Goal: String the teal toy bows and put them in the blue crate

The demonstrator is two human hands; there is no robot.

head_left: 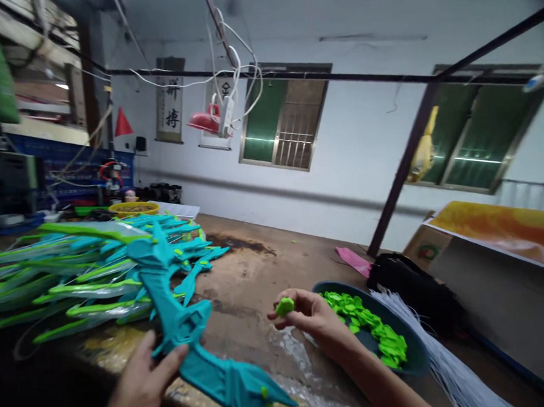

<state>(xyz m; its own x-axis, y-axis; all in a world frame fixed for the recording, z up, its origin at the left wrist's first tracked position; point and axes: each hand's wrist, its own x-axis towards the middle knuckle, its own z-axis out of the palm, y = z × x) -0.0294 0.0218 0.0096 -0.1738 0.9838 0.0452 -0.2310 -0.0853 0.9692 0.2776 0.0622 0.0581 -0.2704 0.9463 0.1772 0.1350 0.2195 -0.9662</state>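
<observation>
Presumably pre-fitting, the left hand (pixel 147 377) grips a turquoise toy bow (pixel 165 299); the right hand (pixel 314 314) pinches a green piece (pixel 285 306), likely needing alignment.

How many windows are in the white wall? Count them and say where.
2: the left window is just right of the red lamp; the right window is partly covered by the hanging yellow bag.

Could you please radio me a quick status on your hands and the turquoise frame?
Left hand gripping turquoise bow frame. Right hand pinching small green piece, apart from frame. Close by: bow pile at left, dark tub at right.
</observation>
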